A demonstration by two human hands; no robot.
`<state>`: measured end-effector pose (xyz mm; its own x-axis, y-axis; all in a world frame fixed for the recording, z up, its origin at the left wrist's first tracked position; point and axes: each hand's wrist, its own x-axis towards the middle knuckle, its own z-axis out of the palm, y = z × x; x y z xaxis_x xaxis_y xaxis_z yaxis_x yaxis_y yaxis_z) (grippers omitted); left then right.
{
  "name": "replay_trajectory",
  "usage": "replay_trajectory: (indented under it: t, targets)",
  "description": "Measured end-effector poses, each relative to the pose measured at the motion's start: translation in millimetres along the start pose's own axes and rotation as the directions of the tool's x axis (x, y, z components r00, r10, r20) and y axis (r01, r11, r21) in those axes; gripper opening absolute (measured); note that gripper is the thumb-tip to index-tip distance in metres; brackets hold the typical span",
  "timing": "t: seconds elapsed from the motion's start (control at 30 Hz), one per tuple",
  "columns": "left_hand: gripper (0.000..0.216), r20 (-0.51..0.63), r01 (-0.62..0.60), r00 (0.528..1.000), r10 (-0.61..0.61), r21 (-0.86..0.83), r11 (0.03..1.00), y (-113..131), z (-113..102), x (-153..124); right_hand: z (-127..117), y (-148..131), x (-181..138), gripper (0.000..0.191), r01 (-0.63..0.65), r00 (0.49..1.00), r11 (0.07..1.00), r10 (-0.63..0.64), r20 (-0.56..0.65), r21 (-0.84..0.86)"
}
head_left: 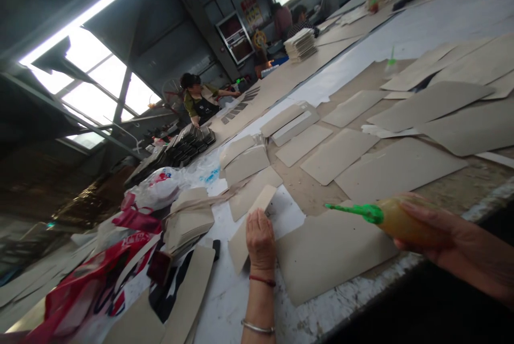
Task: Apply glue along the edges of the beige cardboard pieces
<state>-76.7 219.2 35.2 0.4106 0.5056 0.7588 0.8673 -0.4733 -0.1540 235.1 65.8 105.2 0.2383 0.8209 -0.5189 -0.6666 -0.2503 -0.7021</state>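
Observation:
My left hand (260, 237) is on a narrow beige cardboard strip (240, 242), its fingers together and curled over the strip. The fingertips are partly hidden from this angle. Gripped in my right hand (433, 226) is a squeeze glue bottle (401, 221) with amber contents and a green nozzle pointing left. Below the nozzle lies a large beige cardboard sheet (333, 253), close to the table's front edge. Just beyond my left hand another cardboard piece (252, 191) rests on white paper (287, 210).
Many cardboard pieces (405, 167) spread across the right of the table. A stack of cardboard (190, 226) and a red bag (96, 274) lie to the left. A second glue bottle (391, 62) stands farther back. A co-worker (201, 100) is across the table, near dark stacked pieces (188, 143).

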Motion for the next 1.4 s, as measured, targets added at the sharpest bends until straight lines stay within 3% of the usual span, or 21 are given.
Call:
replay_trajectory:
  t: [0.13,0.33,0.5,0.7,0.83,0.93,1.27,1.4]
  targets:
    - [0.025,-0.036,-0.012,0.999,0.012,-0.015,1.000,2.3,0.3,1.8,-7.7,3.5,7.1,0.041,-0.030,0.999,0.997,0.033,-0.034,0.072]
    - [0.031,-0.158,0.196,0.969,-0.189,0.029,0.980,-20.4,-19.4,5.9,-11.7,5.2,11.5,0.039,-0.028,0.999,0.997,0.030,-0.037,0.076]
    - [0.034,-0.199,0.240,0.953,-0.229,0.035,0.970,-36.3,-17.4,19.2,-9.0,7.4,11.9,0.043,-0.008,0.999,0.997,0.011,-0.042,0.071]
    - [0.028,-0.029,0.076,0.997,-0.077,-0.047,0.996,-5.8,17.2,5.5,-11.4,9.7,12.3,0.042,0.028,1.000,0.999,-0.028,0.007,0.032]
    - [0.022,0.094,0.028,0.995,-0.017,-0.117,0.993,6.9,28.2,-7.3,-12.9,6.8,11.4,0.039,0.052,0.999,0.998,-0.052,-0.003,0.032]
    - [0.015,0.168,0.046,0.986,-0.022,-0.138,0.989,5.1,27.6,-8.2,-10.1,4.1,9.6,0.040,0.054,0.998,0.998,-0.054,-0.011,0.035]
    - [0.022,0.334,0.087,0.942,-0.014,-0.206,0.975,-5.8,29.9,5.9,-1.3,2.5,1.7,0.034,0.041,0.999,0.999,-0.042,0.023,0.035]
    - [0.021,0.382,0.152,0.922,-0.057,-0.223,0.963,-13.5,13.3,4.3,2.9,-1.8,-4.8,0.031,0.071,0.997,0.998,-0.070,0.043,-0.001]
